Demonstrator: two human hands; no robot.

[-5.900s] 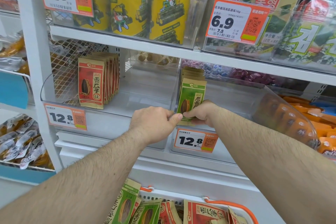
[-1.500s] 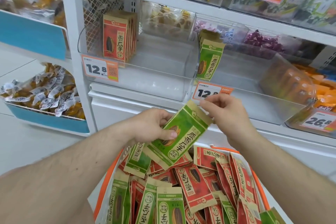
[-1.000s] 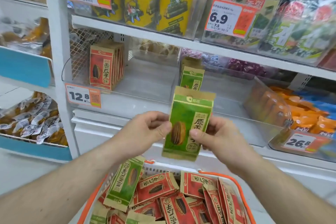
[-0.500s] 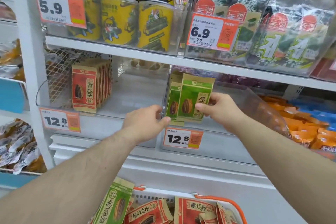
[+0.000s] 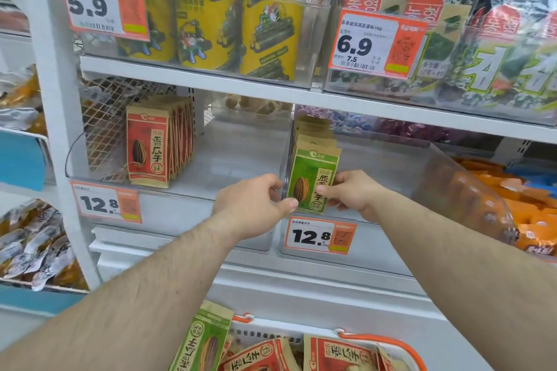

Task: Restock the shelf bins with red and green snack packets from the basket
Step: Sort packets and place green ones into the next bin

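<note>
A white shop shelf of clear plastic bins and orange price tags fills the background. Nearest, at the lower edge of the view, the basket (image 5: pixel 388 343) holds a good many red and green packets, so most of the restocking looks left to do. Above it both hands meet at the front left corner of the right-hand clear bin (image 5: pixel 391 178). The left hand (image 5: pixel 256 205) pinches the lower left edge of a green packet (image 5: pixel 312 178) with thumb and curled fingers; the right hand (image 5: pixel 351 194) pinches its right edge. The packet stands upright, between the two grips, at the front of a short row of green packets, and seems seated on the bin floor, though the hands hide its base. Farther left, the other bin (image 5: pixel 211 166) holds a row of red packets (image 5: pixel 156 144) against its left side, with much free room.
</note>
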